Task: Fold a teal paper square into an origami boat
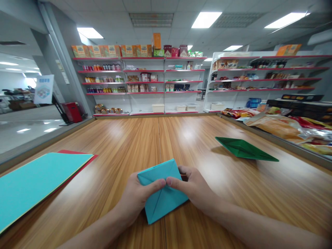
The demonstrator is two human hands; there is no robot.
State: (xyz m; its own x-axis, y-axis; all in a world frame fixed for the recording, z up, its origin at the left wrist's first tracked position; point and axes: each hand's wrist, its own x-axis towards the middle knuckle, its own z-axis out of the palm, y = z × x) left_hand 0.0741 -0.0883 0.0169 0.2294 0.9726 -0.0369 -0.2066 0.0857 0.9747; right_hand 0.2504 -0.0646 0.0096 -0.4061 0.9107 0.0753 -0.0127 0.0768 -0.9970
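A folded square of light blue paper (168, 199), creased along its diagonals, is held tilted at the near middle of the table. My left hand (141, 190) grips its left side, thumb pressed flat near the centre. From the right, my right hand (190, 185) holds it the same way, its thumb tip beside the left one. The other fingers are mostly hidden behind the paper. Further off to the right lies a green folded paper boat (242, 148), pointed at both ends.
A stack of coloured paper sheets (38, 183), blue on top with red beneath, lies on the left of the wooden table (124, 145). Snack packets (280, 128) and dark boxes (303, 107) border the right edge. Stocked shelves (145, 81) stand beyond the far edge.
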